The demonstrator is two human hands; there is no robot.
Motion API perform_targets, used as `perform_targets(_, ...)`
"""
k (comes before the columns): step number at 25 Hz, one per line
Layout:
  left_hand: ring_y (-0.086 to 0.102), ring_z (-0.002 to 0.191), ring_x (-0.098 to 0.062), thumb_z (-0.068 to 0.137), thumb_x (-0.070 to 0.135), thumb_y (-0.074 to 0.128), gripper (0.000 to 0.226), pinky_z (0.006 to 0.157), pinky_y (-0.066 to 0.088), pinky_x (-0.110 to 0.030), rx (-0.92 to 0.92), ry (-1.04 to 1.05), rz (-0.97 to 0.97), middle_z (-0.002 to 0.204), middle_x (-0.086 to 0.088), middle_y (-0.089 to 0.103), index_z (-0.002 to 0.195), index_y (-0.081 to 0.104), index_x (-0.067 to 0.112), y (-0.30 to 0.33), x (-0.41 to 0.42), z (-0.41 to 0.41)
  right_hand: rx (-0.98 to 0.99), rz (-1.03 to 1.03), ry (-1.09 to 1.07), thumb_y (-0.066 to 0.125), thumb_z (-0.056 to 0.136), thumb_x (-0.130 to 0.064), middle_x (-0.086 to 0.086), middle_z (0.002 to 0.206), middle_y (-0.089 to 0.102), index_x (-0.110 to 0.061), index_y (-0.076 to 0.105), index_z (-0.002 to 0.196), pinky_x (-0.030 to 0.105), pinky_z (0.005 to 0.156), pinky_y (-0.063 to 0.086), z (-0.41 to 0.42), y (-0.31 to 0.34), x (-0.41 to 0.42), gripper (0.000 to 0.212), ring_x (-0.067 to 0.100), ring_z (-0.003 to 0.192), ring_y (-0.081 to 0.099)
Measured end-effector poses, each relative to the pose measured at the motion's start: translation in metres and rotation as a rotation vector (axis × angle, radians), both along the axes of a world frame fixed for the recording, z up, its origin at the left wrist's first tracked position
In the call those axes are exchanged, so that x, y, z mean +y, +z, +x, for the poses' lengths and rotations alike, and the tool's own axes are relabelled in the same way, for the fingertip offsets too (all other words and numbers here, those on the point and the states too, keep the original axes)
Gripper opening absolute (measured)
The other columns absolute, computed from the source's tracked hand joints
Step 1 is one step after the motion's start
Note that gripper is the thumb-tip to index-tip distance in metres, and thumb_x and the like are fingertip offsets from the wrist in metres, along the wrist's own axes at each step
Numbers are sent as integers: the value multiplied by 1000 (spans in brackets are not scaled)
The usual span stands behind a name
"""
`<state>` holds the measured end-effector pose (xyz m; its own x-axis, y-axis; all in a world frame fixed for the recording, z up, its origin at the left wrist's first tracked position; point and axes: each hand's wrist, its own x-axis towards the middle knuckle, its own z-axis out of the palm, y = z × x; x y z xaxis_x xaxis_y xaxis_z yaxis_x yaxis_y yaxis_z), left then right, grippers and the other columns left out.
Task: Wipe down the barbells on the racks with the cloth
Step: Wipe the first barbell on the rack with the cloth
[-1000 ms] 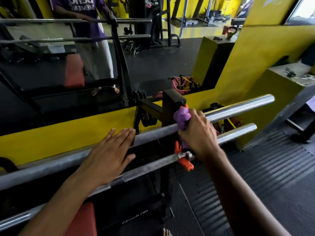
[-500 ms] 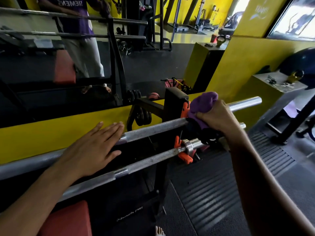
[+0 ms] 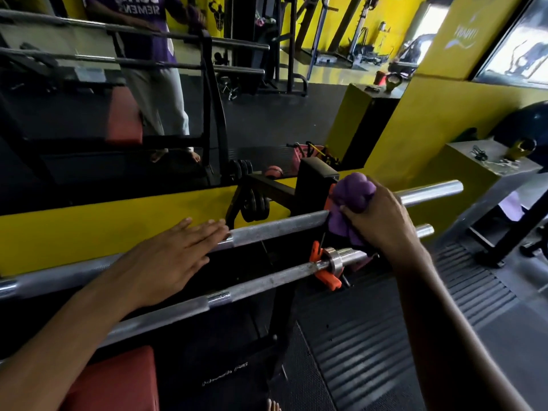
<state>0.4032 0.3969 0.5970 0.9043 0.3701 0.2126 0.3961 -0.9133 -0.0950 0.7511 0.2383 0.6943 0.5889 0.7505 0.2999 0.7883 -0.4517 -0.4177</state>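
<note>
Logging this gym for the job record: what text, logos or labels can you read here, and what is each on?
"SIEMENS", mirrored, on the purple shirt in the mirror; the larger line above it is cut off.
White script on the black bench frame: too blurred to read.
White logo on the yellow wall: mirrored and blurred, unreadable.

Black rack [image 3: 315, 182] by mirrored yellow wall, carrying two steel bars: upper bar [image 3: 278, 228] across its post, lower bar [image 3: 261, 284] nearer, orange clip [image 3: 324, 277] at its collar. Ribbed black floor [image 3: 370, 351] beneath.
</note>
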Motion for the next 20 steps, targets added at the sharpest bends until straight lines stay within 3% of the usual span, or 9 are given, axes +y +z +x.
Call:
perform_targets(3, 32, 147, -8, 107, 41, 20, 58, 122, 23, -34, -33, 13, -45, 166, 4, 26, 162, 19, 21, -4, 2, -24, -148, 175, 115, 75, 82, -29, -10, 98, 61, -27, 57, 102, 31, 70, 40, -22, -42, 6, 27, 23, 98, 57)
perform_targets(5, 37, 146, -9, 109, 46, 14, 58, 121, 32, -35, -64, 58, -88, 165, 6, 27, 162, 18, 25, -3, 1, -24, -125, 135, 227, 68, 90, -46, -9, 116, 58, -30, 57, 114, 34, 91, 43, -35, -78, 16, 31, 20, 118, 54)
perform_targets(7, 45, 142, -13, 109, 48, 11, 59, 117, 37, -37, -84, 72, -113, 162, 4, 33, 161, 25, 22, -5, -2, -19, -146, 121, 218, 57, 94, -55, -6, 129, 54, -26, 55, 123, 37, 108, 36, -36, -101, 23, 41, 21, 129, 47)
perform_targets(12, 39, 145, -12, 105, 56, 7, 62, 115, 39, -34, -86, 65, -130, 163, 14, 23, 161, 17, 33, -4, 1, -24, -188, 92, -29, 52, 90, -63, -3, 106, 66, -25, 61, 103, 44, 98, 35, -60, -88, 59, 41, 26, 108, 56)
perform_targets(15, 53, 134, -9, 102, 64, 4, 65, 85, 55, -27, -148, 83, -132, 155, 23, 31, 156, 33, 40, 4, 3, -32, -259, 142, 144, 55, 87, -63, -5, 97, 68, -25, 63, 95, 47, 101, 36, -117, -86, 73, 39, 25, 102, 59)
perform_targets(17, 63, 123, -12, 106, 56, 13, 60, 73, 59, -27, -180, 96, -88, 149, 16, 46, 152, 44, 32, 6, 0, -39, -290, 141, 352, 58, 86, -58, -3, 119, 63, -21, 62, 114, 50, 111, 31, -137, -104, 60, 47, 25, 123, 52)
perform_targets(19, 60, 128, -17, 107, 45, 23, 56, 89, 58, -34, -161, 70, -49, 152, 3, 49, 154, 43, 21, 1, 1, -48, -363, 64, 507, 63, 78, -46, 3, 150, 45, -16, 46, 144, 53, 122, 16, -122, -126, 36, 74, 28, 149, 27)
perform_targets(20, 56, 132, -18, 107, 40, 26, 55, 100, 53, -34, -161, 54, -18, 153, -1, 48, 154, 41, 16, -3, 0, -52, -397, 44, 523, 64, 74, -39, 5, 157, 37, -16, 38, 150, 53, 124, 12, -101, -133, 26, 83, 28, 153, 19)
